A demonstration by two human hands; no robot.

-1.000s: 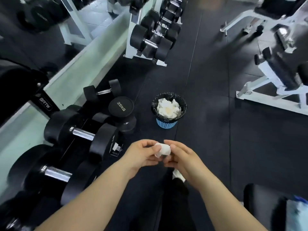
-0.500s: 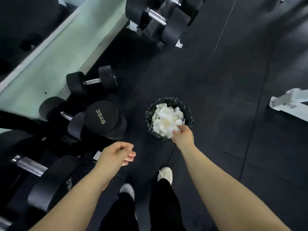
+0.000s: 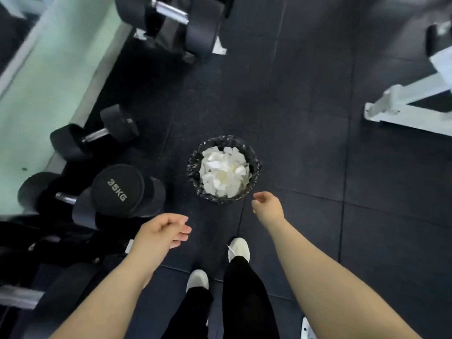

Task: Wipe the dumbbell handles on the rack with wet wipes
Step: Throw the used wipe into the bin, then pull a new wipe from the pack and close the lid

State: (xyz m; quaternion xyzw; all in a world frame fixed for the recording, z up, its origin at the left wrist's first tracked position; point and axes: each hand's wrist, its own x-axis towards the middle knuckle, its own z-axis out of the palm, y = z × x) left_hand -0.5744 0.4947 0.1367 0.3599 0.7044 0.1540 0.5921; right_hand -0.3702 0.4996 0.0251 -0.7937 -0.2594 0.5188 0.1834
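Head view looks steeply down onto dark rubber floor tiles (image 3: 318, 133). Right hand (image 3: 267, 207) hangs just near-right of the bin (image 3: 254, 152), fingers loosely curled, empty. Left hand (image 3: 162, 232) is near centre, fingers relaxed and half-open, holding nothing. The bin, lined with a black bag, is filled with crumpled white wipes (image 3: 223, 171). Dumbbells lie at left: one marked 35KG (image 3: 117, 189), a smaller one (image 3: 94, 135) beyond it, chrome handles exposed. Another dumbbell on a rack (image 3: 176, 18) sits far centre. White shoes (image 3: 238, 248) and black trousers appear at near centre. A white bench frame (image 3: 403, 104) stands right.
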